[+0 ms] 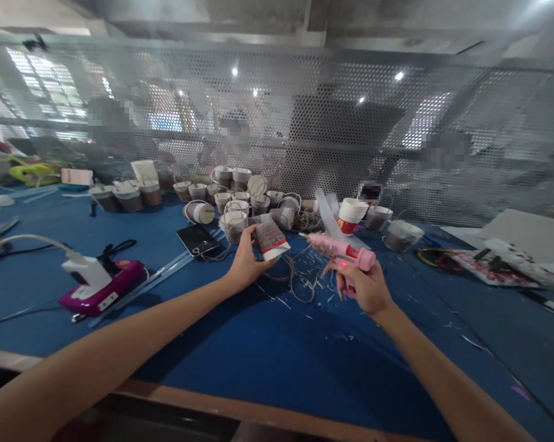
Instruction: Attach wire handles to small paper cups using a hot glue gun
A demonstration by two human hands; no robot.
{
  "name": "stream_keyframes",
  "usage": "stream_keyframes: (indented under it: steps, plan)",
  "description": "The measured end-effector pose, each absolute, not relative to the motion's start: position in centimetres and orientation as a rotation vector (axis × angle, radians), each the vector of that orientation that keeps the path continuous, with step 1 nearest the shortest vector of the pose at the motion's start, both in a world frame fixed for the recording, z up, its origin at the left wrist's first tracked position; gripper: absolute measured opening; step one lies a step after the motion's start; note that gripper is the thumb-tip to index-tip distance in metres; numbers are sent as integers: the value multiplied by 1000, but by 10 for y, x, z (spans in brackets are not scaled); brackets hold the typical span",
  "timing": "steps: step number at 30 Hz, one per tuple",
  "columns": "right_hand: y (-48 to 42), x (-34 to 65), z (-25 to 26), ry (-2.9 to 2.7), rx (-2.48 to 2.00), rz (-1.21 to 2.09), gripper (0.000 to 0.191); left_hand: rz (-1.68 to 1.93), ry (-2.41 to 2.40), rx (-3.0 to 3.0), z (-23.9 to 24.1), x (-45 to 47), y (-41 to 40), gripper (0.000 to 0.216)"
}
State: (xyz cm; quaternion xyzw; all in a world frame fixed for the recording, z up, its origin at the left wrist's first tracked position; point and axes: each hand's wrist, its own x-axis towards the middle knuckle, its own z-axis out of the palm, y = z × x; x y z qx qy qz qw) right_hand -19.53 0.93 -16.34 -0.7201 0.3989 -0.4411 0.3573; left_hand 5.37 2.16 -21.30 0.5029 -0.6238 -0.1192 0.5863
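My left hand [245, 261] is closed around a paper cup [270, 238] wrapped in brownish twine, held tilted above the blue table [268, 362]. My right hand [366, 287] grips a pink glue gun [344, 250] by its handle, the nozzle pointing left toward the cup, a small gap between them. A red light glows on the gun. Loose twine and white scraps [300, 279] lie on the table under both hands.
A cluster of wrapped cups [240, 199] stands behind, with a red-and-white cup stack [351, 216]. A phone [198, 239] lies left of the cup. Another glue gun on a magenta stand [99, 283] sits at left. Perforated metal screen [304, 123] closes the back; papers [507, 255] at right.
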Motion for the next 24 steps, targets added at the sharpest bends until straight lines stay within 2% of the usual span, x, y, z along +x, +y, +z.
stream_keyframes:
  steps: [4, 24]
  plan:
    - [21, -185, -171, 817, -1582, -1007, 26, -222, -1498, 1180, -212, 53, 24, 76]
    - [19, -180, -177, 826, -1628, -925, 12, -72, -1662, 1107, -205, 49, 32, 71]
